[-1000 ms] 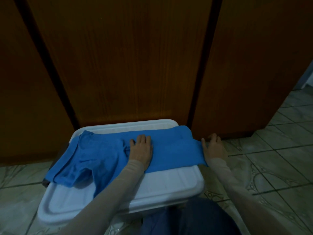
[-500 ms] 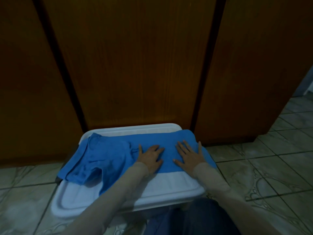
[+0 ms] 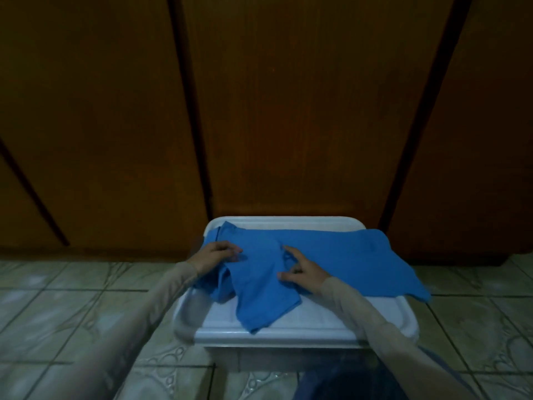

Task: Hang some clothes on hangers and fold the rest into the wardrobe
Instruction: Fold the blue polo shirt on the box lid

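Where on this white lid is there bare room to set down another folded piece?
The lid shows a bare strip along its near edge, between the shirt's hanging sleeve and the right corner, partly under the right forearm. A thin strip shows along the far rim. The middle and left are crowded with the shirt, left hand and right hand.

Both arms reach forward in pale sleeves. Left hand [image 3: 215, 255] palm down, fingers pointing right, slightly blurred. Right hand [image 3: 301, 269] palm down, fingers spread and bent, tips pressing, thumb nearest.
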Demonstrator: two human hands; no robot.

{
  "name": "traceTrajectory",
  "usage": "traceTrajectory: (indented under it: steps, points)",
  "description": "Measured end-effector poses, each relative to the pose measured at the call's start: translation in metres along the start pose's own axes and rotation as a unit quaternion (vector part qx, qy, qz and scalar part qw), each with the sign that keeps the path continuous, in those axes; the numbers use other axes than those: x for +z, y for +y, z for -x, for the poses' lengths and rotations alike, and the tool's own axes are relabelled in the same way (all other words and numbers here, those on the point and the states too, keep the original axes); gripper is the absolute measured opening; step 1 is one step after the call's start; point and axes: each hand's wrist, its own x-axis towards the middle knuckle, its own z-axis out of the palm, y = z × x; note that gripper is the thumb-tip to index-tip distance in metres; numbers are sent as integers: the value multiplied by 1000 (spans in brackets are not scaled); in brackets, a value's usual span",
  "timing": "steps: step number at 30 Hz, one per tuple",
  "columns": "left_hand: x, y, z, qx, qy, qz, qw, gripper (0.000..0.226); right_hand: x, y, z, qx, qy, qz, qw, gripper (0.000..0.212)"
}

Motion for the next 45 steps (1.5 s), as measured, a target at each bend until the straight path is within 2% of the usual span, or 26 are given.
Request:
traceTrajectory:
  steps: [1,4,5,7,9,10,11,12,13,14,16,17,20,24,26,29,31,33,34,36,37,38,39,41,43,45]
  points:
    - [-5,-5,5,-26,-28,1,999,7,5,-2,-3,1,-5,-34,999,70]
    - [-16,-14,19,-34,-98,-88,991,70,14,-9,-12,-13,-34,-16,999,49]
    - [-17,-14,22,-30,-115,-112,987,77,14,-14,-13,-14,-48,-41,998,38]
    - [-20,-11,27,-56,-145,-125,980,81,15,-26,-11,-4,-70,-157,985,27]
    - [-22,-12,27,-89,-155,-137,974,97,13,-36,-9,3,-54,-283,958,27]
    - [-22,-13,26,-98,-140,-136,976,88,12,-38,-11,2,-33,-341,939,27]
    - [-21,-14,23,-101,-100,-117,983,67,10,-40,-13,-1,-16,-394,919,26]
    - [-18,-13,22,-97,-46,-84,991,47,10,-40,-16,0,-3,-432,902,24]
    - [-16,-14,19,-94,12,-56,994,40,11,-41,-19,5,4,-452,892,23]
    - [-13,-15,16,-86,65,-53,993,42,12,-42,-22,13,8,-454,891,28]
    - [-9,-14,9,-69,134,-156,976,48,15,-42,-26,33,23,-414,909,60]
    - [-6,-16,4,-60,155,-209,964,47,17,-42,-27,38,38,-384,922,69]
    - [1,-19,-8,-66,171,-319,930,41,19,-42,-30,51,81,-342,935,66]
    - [9,-18,-14,-107,167,-420,886,66,16,-37,-32,90,79,-337,934,3]
    - [8,-15,-12,-80,180,-427,882,69,13,-31,-30,108,79,-339,931,23]
    - [3,-16,-14,51,184,-430,882,38,11,-26,-31,117,88,-327,934,30]
    - [6,-18,-14,110,111,-367,917,28,13,-29,-32,112,106,-302,941,20]
    - [14,-21,-16,123,30,-280,952,28,14,-32,-38,75,144,-249,955,13]
    - [17,-22,-18,119,11,-255,960,29,15,-33,-41,43,167,-196,965,13]
    - [20,-24,-22,104,-7,-244,964,35,14,-32,-46,-26,213,-2,977,21]
    - [19,-26,-24,97,-15,-243,965,37,16,-35,-47,-65,232,94,966,21]
    - [18,-26,-26,82,-18,-229,970,38,17,-37,-49,-105,245,127,955,15]
    - [18,-27,-28,63,-19,-191,979,37,17,-41,-49,-148,248,111,951,5]
    - [20,-23,-28,-1,-4,-41,999,29,18,-43,-49,-204,220,64,952,26]
    - [21,-14,-26,-79,38,150,985,34,14,-38,-47,-208,165,135,955,45]
    - [14,-6,-22,-140,48,269,952,52,11,-25,-47,-178,130,257,941,50]
